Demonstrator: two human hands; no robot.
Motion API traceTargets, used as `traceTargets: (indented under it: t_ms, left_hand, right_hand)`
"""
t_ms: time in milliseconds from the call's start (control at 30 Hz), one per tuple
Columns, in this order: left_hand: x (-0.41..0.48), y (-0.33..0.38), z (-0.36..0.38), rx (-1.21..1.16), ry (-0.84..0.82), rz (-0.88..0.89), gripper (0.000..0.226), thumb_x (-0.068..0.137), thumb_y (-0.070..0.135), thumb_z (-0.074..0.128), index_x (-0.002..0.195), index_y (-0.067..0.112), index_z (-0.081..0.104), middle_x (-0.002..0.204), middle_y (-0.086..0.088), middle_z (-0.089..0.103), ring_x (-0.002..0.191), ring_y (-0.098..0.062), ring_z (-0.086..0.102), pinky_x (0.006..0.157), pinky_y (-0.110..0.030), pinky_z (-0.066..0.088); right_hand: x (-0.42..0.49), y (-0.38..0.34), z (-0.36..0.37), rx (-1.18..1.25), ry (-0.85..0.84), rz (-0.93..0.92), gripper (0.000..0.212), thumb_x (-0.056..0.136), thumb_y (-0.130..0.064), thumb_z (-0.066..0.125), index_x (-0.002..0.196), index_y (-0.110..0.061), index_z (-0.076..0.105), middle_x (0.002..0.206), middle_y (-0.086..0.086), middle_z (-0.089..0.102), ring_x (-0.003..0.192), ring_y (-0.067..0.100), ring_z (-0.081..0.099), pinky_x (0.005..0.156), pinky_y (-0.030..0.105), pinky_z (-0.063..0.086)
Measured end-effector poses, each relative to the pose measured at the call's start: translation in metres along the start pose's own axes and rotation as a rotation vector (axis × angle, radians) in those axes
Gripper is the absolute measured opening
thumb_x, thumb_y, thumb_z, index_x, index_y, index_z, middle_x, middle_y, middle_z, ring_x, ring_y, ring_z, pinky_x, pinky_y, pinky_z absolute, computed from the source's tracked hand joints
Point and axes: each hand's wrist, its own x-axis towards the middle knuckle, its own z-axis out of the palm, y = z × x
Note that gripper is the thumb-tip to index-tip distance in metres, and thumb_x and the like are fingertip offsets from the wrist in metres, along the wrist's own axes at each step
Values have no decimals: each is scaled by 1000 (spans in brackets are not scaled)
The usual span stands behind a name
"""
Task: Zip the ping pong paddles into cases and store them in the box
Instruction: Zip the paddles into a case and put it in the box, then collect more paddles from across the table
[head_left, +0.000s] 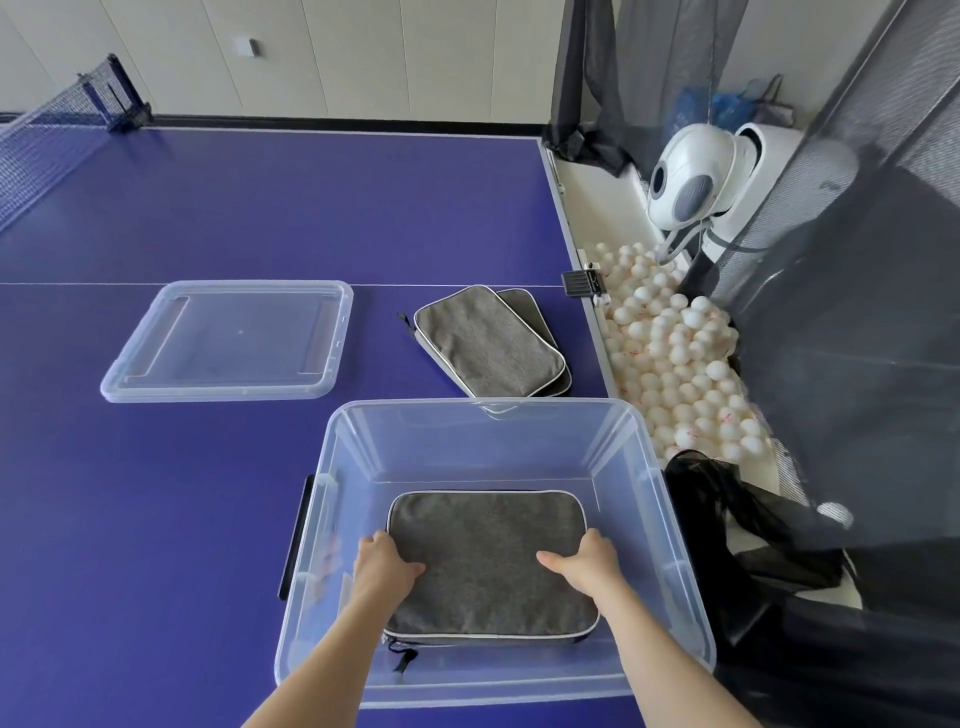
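Fingers (375, 545) of left hand (387, 566) curl round left edge of grey case (488, 561), thumb on top; right hand (589, 561) grips right edge likewise. Case lies flat inside clear box (483, 415), sole visible content. Two more cases (483, 338) stacked on table (208, 218) just beyond box; lid (228, 340) lies apart to left

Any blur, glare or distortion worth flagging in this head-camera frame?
Head view: even, soft lighting; no harsh glare; a smeared reflection on the left wall of the box beside the left hand; right hand and case sharp; mild wide-angle bowing at frame edges.
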Motion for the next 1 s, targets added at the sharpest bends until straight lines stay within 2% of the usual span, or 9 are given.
traceTargets:
  t_ms: [267,400,500,600,767,867,1000]
  left_hand:
    - [-2,0,-2,72,12,37,58,87,33,67,131,7,39,133,-11,42,124,-30,47,97,-36,42]
    - [-6,5,-9,156,104,189,64,86,37,65,135,11,32,136,-7,36,128,-28,37,100,-37,42]
    - [-10,14,-18,288,158,341,70,91,38,58,146,14,24,147,-4,28,135,-26,31,106,-36,36]
    - [-15,27,-30,393,217,482,63,93,34,54,146,14,26,150,-3,27,139,-24,29,109,-33,29]
    - [-25,49,-59,345,336,626,59,95,32,53,147,14,30,150,-2,31,139,-21,29,109,-31,29]
    - [-32,53,-80,276,404,653,61,95,34,54,148,16,31,152,-1,30,141,-20,27,110,-32,27]
    - [-42,38,-109,232,490,599,61,95,37,55,148,18,31,153,2,29,139,-22,30,110,-34,30]
  right_hand:
    - [-9,-4,-4,-80,68,-85,76,79,-47,72,129,1,41,132,16,45,124,29,47,101,32,40]
    - [-16,-15,-14,-157,183,-252,81,87,-45,63,142,2,27,139,16,39,132,27,37,107,29,33]
    - [-23,-25,-25,-219,255,-378,72,96,-44,49,148,-3,20,144,12,35,136,26,32,109,29,27]
    - [-29,-37,-35,-305,335,-478,62,100,-41,39,148,-8,22,147,8,35,136,24,31,109,31,28]
    - [-34,-63,-55,-304,424,-599,56,99,-36,45,144,-5,33,139,11,45,131,28,38,103,36,36]
    - [-38,-80,-66,-308,449,-662,55,97,-33,51,141,-2,38,134,14,49,127,31,43,101,39,37]
    - [-43,-103,-71,-405,429,-755,54,97,-35,50,141,-6,38,139,11,45,129,28,41,103,37,36]
